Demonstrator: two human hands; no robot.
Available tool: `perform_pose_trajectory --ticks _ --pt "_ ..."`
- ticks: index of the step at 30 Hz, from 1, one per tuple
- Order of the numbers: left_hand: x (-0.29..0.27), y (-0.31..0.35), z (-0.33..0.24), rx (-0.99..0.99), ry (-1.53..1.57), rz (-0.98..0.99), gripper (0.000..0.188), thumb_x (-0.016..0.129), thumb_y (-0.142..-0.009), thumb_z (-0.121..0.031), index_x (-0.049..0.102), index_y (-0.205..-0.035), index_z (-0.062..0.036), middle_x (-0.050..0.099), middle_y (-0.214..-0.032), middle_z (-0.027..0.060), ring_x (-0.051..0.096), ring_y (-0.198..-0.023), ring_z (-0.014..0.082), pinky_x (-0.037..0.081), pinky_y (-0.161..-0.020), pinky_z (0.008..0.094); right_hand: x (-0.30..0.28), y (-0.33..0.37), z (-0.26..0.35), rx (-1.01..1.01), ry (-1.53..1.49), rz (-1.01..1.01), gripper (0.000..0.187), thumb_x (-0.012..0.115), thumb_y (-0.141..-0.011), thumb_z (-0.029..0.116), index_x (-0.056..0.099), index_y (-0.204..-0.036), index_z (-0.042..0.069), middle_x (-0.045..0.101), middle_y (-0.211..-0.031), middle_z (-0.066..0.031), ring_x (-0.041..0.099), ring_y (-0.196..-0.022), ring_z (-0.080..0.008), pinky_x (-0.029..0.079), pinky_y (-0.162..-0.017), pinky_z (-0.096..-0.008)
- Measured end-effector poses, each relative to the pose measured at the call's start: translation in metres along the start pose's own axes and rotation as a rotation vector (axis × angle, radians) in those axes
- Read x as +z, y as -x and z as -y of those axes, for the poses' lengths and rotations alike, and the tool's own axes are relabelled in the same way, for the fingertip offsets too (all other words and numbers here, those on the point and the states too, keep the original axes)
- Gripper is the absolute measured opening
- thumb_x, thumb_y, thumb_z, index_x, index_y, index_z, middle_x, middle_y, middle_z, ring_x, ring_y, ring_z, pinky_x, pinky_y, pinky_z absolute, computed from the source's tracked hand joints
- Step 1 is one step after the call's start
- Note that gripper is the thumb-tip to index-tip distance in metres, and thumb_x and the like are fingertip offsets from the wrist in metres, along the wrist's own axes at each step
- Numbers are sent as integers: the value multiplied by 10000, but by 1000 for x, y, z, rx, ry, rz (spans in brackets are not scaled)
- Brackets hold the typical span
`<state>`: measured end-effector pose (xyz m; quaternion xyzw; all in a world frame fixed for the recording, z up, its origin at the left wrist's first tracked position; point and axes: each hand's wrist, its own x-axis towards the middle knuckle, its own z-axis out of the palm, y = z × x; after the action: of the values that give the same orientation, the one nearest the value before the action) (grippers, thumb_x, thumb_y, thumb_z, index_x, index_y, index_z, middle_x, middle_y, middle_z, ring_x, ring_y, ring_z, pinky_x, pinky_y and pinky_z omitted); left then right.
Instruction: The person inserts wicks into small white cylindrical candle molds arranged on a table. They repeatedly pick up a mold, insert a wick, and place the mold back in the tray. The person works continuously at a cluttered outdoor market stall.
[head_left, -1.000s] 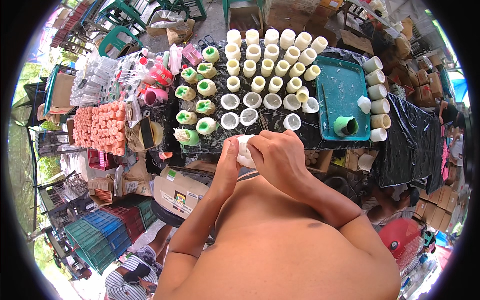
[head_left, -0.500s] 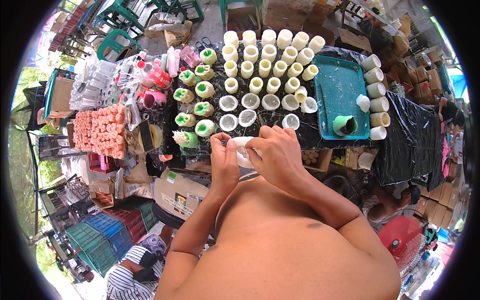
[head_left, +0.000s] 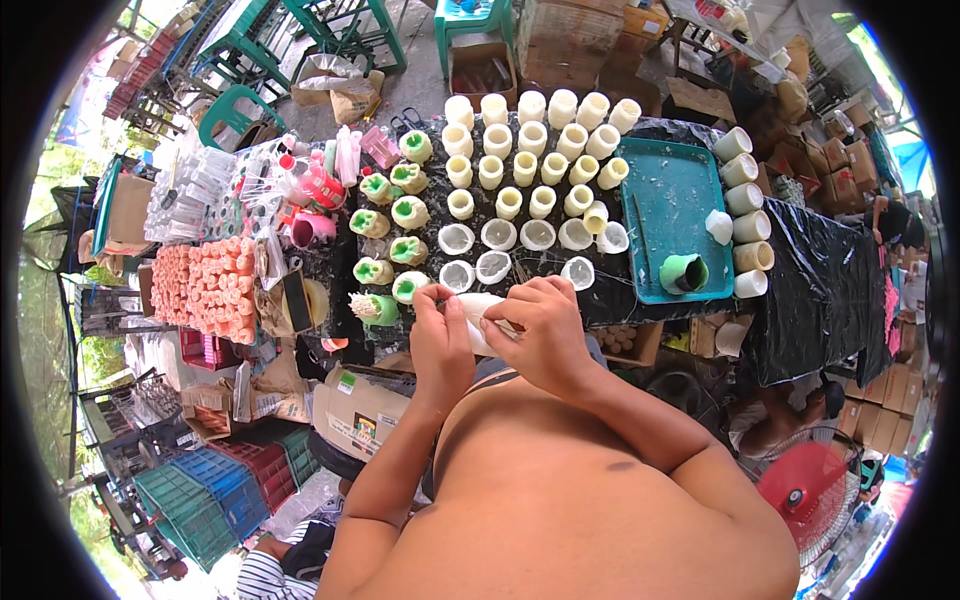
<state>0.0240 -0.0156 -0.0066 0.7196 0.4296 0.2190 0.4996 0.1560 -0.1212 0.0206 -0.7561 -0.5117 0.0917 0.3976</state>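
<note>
In front of the table's near edge I hold a white, soft-looking cup-shaped piece [head_left: 474,312] between both hands. My left hand [head_left: 443,340] pinches its left side with thumb and fingers. Curled over its right side, my right hand [head_left: 543,325] hides part of it. Just beyond stand several white translucent cups [head_left: 456,239] on black plastic sheeting, with rows of cream cylinders [head_left: 532,137] farther back. Left of these are cream molds with green insides [head_left: 409,212] and a green cup [head_left: 374,309] filled with thin pale sticks.
A teal tray [head_left: 650,190] at right carries a green cup [head_left: 684,273] and a white lump [head_left: 719,226]. More cream cylinders [head_left: 742,198] line its right side. Peach cylinders [head_left: 205,290] crowd the left. A red fan [head_left: 800,485] stands low right; a striped sleeve [head_left: 268,572] shows low left.
The whole scene has shifted down in the view, the hands by less than the table. Both hands still hold the white piece, and its exposed part looks slightly different.
</note>
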Motion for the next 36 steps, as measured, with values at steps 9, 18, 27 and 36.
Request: perform_pose_trajectory --ticks 9,18,27,36 --pt "-2 -4 11 -26 263 174 120 473 -1103 -76 577 -1068 -29 648 -1044 34 586 -822 63 496 -681 246 -3 -3 -2 70 -27 14 60 784 -840 164 745 -847 119 660 -795 -21 632 -878 -240 400 -926 -411" --pt "-14 -7 9 66 232 300 133 710 -970 -49 742 -1084 12 717 -1268 123 667 -844 59 531 -631 215 -7 -8 -11 -57 60 32 48 783 -851 178 748 -852 145 688 -859 11 616 -961 -214 391 -980 -422" --pt "-10 -13 12 212 108 254 98 806 -911 -65 824 -1007 -55 744 -1256 92 603 -722 16 403 -491 204 -14 -13 -7 -113 187 70 56 782 -872 207 773 -853 154 724 -892 24 628 -1047 -200 341 -1149 -477" --pt "-15 -13 1 177 114 204 70 800 -920 -54 815 -988 -51 751 -1239 81 584 -684 -10 379 -462 186 -13 -11 -11 -65 112 105 73 786 -863 192 785 -839 123 740 -831 -13 655 -976 -218 342 -1158 -494"
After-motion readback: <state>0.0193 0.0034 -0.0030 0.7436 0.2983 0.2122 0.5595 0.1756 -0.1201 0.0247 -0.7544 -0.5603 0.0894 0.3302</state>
